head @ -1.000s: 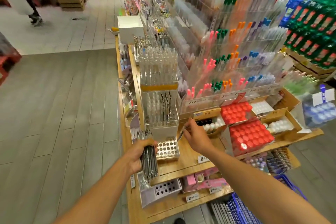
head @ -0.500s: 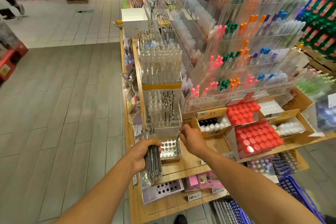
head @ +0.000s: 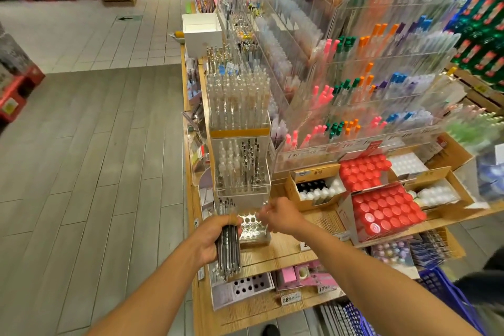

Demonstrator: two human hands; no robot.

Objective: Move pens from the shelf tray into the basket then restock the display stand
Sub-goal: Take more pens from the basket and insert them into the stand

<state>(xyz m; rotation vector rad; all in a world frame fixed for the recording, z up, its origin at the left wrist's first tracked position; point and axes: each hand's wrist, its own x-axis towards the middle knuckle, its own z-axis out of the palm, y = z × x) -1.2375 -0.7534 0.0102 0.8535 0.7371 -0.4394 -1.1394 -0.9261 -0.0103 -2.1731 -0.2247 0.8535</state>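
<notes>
Between the two hands sits a clear perforated display stand (head: 252,228). Left hand (head: 211,243) fingers curl around a bundle of slim, dark glossy pens (head: 228,248). Right hand (head: 282,215) fingers are bunched at the stand's far edge; whether they hold anything is unclear. Below, price tags (head: 291,299) read 12.90 and 17. A blue mesh basket (head: 441,292) sits lower right.

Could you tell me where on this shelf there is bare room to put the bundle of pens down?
The only bare wood shelf top is the strip right of the display stand's holed front tray, ahead of the red-capped box, partly under the right hand. Behind it, boxes sit close together. The left hand grips the pen bundle.
</notes>
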